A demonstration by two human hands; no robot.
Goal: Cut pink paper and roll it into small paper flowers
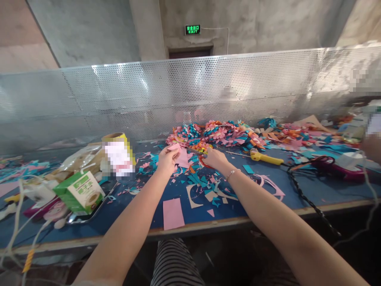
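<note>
Pinched in my left hand (169,159) is a piece of pink felt or paper (182,159), held above the table. My right hand (216,159) is closed around a pair of scissors with red handles (204,163), the blades pointing left toward the pink piece. Whether the blades touch it I cannot tell. A flat pink rectangle (173,214) lies at the table's front edge, below my hands. Blue, pink and cream scraps (205,186) are strewn under and around both hands. Just behind them sits a heap of fringed, multicoloured flowers (220,133).
To the right lies a yellow glue gun (266,157) with a black cord, and beyond it a purple object (342,171). A green and white drink carton (80,192), cables and a yellow-edged roll (120,137) stand left. A perforated metal panel (190,91) closes the back. Another person's hand (371,147) is at far right.
</note>
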